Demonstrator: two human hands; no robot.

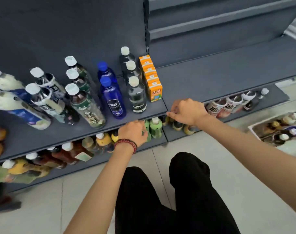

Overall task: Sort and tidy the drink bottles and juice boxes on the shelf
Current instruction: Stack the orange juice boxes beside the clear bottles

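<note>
**Upper shelf in rows, lower shelf unsorted**

Fingers of the right hand [186, 111] are curled over the front lip of the upper shelf [211, 78], thumb underneath, and seem to pinch the lip itself; nothing else shows in that grip. The left hand [132, 132] reaches under the same lip with bent fingers, the tips against one of the green bottles [155, 128] on the lower shelf [272, 97]. Whether it is closed round that bottle or only touching it I cannot tell.

Just above the hands, the upper shelf looks finished. The orange juice boxes [151, 76] stand in a single file running front to back. Beside them are files of dark soda bottles [137, 95], blue bottles [112, 100] and green-label bottles [84, 102], with milky white bottles [10, 102] further left. All are upright and grouped by kind. To the right of the juice boxes the board is bare.

The lower shelf seems to be the remaining work. To the left of the green bottles, brown, yellow and green drinks [67, 154] sit mixed together, though blur makes their order hard to read. To the right, white-and-red labelled bottles [228, 103] stand closer together. More bottles wait in a white bin [253, 130] on the floor at far right, well apart from the hands. I judge the task past halfway, with the lower row and the bin left.
</note>
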